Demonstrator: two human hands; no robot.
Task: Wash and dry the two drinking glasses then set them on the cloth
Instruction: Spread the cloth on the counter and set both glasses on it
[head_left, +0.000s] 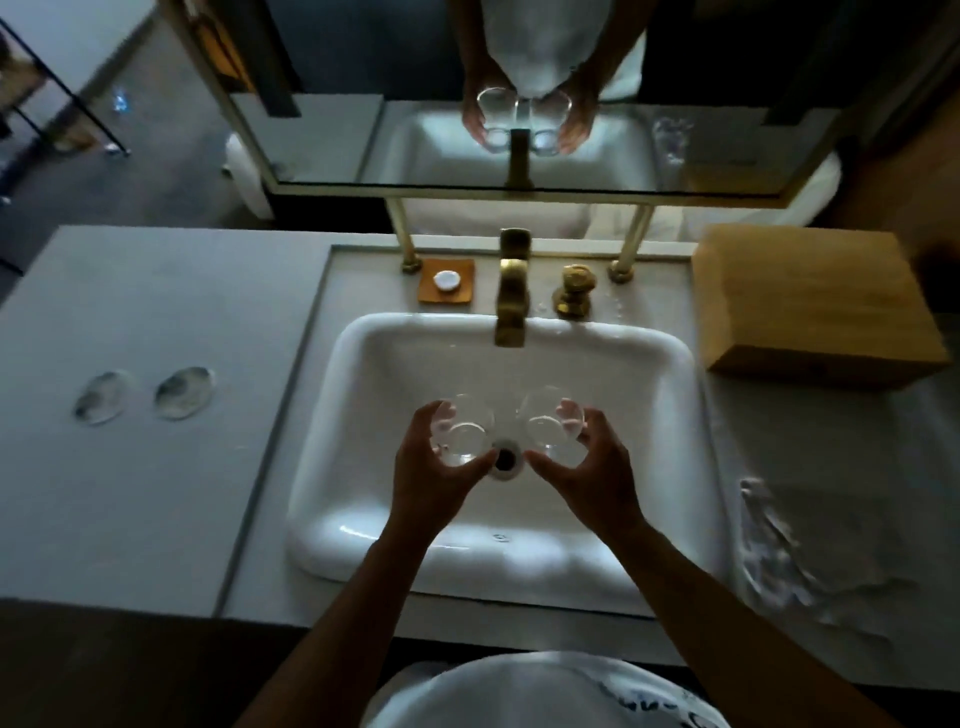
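Landmark: the white sink (332, 514) set in the grey bench (135, 467); every place below is given relative to it.
Left hand (434, 475): over the sink's basin, just left of the drain (505, 458); its grip is clamped on the left glass (464, 428), thumb on the side toward the drain, fingers curled round the far side.
Right hand (587, 475): over the basin, just right of the drain; its grip is clamped on the right glass (551, 423) in the same manner, mirrored.
Glasses: both clear, held side by side above the basin, close together but apart, their open mouths toward the camera.
Faucet (511, 299): brass, at the sink's far rim, spout reaching over the basin beyond the glasses; no water stream can be made out.
Handle (574, 291): brass, just right of the faucet.
Soap dish (447, 280): orange, left of the faucet, with a small white round piece on it.
Cloth (815, 551): pale and crumpled, on the bench right of the sink.
Wooden box (815, 301): right of the sink, toward the far edge.
Coasters (140, 397): two round clear discs on the bench, well left of the sink.
Mirror (322, 140): beyond the sink, reflecting the hands and glasses.
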